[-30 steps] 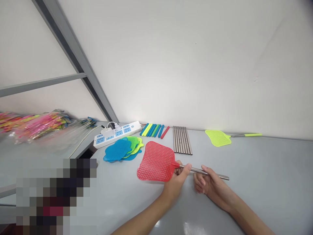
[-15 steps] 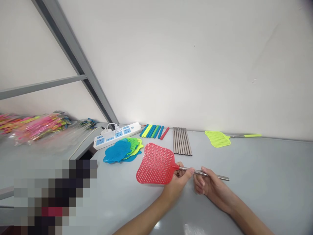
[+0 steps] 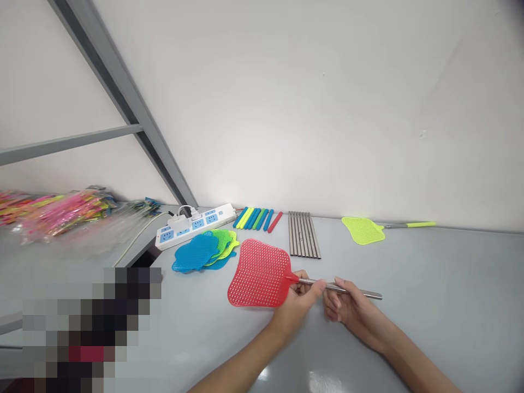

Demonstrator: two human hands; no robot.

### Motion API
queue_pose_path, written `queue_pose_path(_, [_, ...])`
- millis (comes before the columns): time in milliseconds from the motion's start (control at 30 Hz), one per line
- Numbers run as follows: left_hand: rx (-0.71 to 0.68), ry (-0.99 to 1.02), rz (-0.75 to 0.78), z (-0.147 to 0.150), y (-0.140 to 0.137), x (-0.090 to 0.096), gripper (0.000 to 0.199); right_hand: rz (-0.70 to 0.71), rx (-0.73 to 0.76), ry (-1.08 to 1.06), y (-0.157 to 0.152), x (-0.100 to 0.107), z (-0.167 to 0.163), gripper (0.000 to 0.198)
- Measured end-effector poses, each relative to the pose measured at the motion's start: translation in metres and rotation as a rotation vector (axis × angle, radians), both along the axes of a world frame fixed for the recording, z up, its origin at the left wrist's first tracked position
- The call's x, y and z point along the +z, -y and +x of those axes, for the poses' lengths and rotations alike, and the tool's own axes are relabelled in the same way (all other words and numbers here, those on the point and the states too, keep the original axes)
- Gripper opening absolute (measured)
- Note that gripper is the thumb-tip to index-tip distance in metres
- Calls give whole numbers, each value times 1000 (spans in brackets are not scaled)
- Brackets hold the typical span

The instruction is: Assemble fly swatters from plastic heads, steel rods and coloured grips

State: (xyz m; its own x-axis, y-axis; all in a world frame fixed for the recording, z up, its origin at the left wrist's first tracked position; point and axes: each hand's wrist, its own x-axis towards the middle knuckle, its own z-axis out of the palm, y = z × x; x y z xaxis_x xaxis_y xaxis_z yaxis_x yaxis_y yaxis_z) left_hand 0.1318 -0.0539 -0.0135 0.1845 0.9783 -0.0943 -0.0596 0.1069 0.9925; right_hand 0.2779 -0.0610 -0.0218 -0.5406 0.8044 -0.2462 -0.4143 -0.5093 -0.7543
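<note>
Here, both forearms reach up from the lower edge and converge over the grey tabletop (image 3: 450, 295). The left hand (image 3: 295, 307) pinches the metal rod (image 3: 370, 295) next to its collar, thumb laid along the top; the right hand (image 3: 347, 307) grips the same rod farther along, its thumb above and fingers curled below. At the rod's left end, the red fly-swatter head (image 3: 260, 273) spreads out in front of the person, a thin plastic paddle with flared corners, pierced by a fine grid of holes. The rod is smooth, shiny and slender. Beyond lie matte metal tubes (image 3: 305, 234) in a row and a finished-looking yellow fly swatter (image 3: 363, 230).
</note>
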Motion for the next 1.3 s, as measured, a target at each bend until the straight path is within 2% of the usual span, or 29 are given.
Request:
queue_pose_path(267, [-22,-47,54,1,1,-4,38,-3,-2,22,0,0,0,48])
queue_pose_path(433, [-8,-89,59,3,2,-1,39,6,-2,63,0,2,-1,48])
queue_pose_path(500, [-57,-27,26,4,4,2,36,28,-3,75,1,2,-2,47])
queue_pose_path(600, [-204,93,-40,6,7,6,32,93,12,91,2,2,-5,45])
queue_pose_path(700, [-248,110,-77,6,9,8,34,133,31,91,3,0,-6,47])
queue_pose_path(933, [-68,-80,22,-3,1,5,41,138,-63,128,1,2,-5,39])
queue_pose_path(1167, [111,-13,-14,-8,-10,4,44,72,-148,117,-5,3,-2,35])
queue_pose_path(1300, [138,39,-66,-8,-11,1,42,58,-176,110,-5,2,-3,34])
